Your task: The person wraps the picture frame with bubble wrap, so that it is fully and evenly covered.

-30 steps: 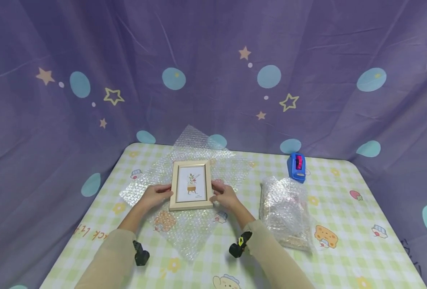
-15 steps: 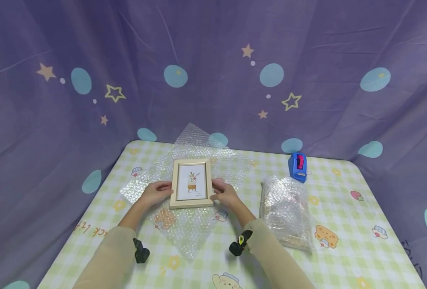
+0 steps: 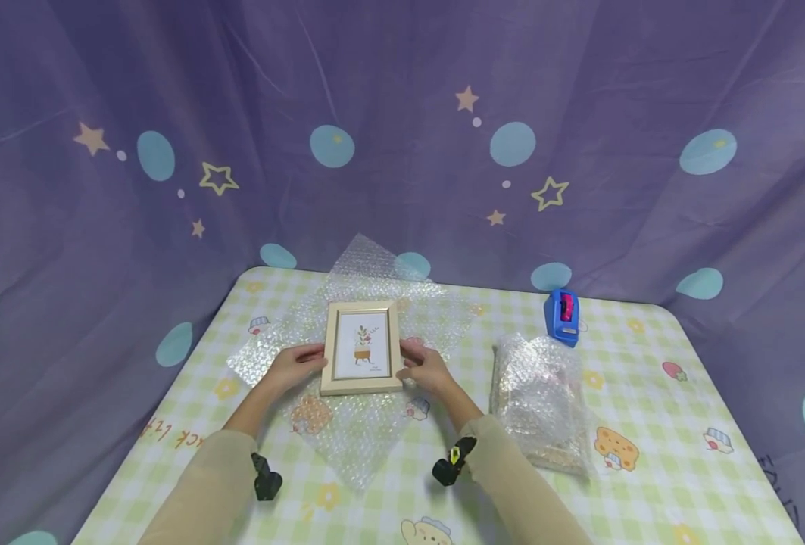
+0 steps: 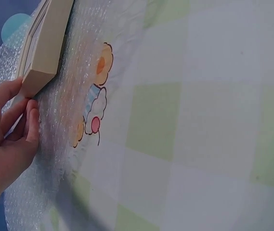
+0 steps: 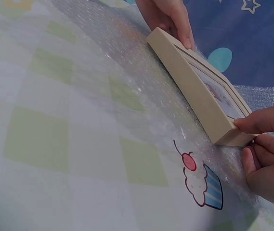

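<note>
A cream picture frame (image 3: 361, 386) with a potted-plant print lies face up over a flat sheet of bubble wrap (image 3: 357, 443), turned so its corners point forward and back. My left hand (image 3: 293, 369) grips the frame's left side, thumb at the front edge and fingers at the side. On the opposite side my right hand (image 3: 429, 369) pinches the edge the same way. In the right wrist view the right thumb presses on the face of the frame (image 5: 189, 96) near a corner, with curled fingers below. The left wrist view shows the left fingertips at another corner of the frame (image 4: 45, 53).
To the right lies a bubble-wrapped package (image 3: 541, 401). Behind it stands a blue tape dispenser (image 3: 562, 318) with a red core. A checked cloth (image 3: 647, 393) covers the table, and a purple curtain (image 3: 402, 189) hangs along its far edge.
</note>
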`<action>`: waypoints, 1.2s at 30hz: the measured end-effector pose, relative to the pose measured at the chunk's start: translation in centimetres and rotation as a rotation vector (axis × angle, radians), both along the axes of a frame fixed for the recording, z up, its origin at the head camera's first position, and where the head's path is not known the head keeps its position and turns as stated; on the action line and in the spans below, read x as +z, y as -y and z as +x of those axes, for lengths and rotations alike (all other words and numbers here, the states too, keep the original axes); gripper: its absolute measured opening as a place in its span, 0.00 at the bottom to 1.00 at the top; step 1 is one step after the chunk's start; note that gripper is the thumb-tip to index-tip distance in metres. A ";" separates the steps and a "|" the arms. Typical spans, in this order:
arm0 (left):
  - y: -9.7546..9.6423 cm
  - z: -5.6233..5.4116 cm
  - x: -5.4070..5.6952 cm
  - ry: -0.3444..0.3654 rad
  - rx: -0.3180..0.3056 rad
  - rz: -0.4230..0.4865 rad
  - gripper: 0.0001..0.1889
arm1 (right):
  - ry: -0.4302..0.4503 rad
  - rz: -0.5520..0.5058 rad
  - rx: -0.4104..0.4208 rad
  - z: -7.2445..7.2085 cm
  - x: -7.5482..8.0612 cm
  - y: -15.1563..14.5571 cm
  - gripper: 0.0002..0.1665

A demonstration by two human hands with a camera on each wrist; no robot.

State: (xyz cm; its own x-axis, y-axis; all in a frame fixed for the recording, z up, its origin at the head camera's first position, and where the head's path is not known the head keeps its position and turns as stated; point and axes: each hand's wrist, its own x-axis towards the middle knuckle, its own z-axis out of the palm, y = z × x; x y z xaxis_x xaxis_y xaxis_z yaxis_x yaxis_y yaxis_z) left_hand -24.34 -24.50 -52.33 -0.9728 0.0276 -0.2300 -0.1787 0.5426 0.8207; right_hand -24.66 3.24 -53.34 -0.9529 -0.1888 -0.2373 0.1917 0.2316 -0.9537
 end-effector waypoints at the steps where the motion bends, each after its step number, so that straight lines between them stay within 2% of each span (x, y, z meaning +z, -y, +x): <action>1: 0.0 0.0 0.0 0.003 -0.003 -0.004 0.26 | -0.003 0.008 0.001 0.0 0.0 0.0 0.43; 17: -0.4 0.4 0.0 -0.055 -0.019 -0.089 0.25 | 0.001 -0.054 -0.013 0.2 -0.1 0.0 0.43; 28: -0.6 0.4 -0.1 -0.101 -0.015 -0.120 0.24 | -0.002 -0.019 -0.022 0.2 0.0 0.1 0.42; 32: -0.8 0.4 -0.3 -0.152 0.002 -0.106 0.22 | -0.012 0.000 -0.028 0.2 0.1 0.1 0.41; 36: -0.9 0.7 -0.2 -0.221 -0.002 -0.091 0.21 | -0.033 -0.038 -0.021 0.2 0.4 -0.2 0.39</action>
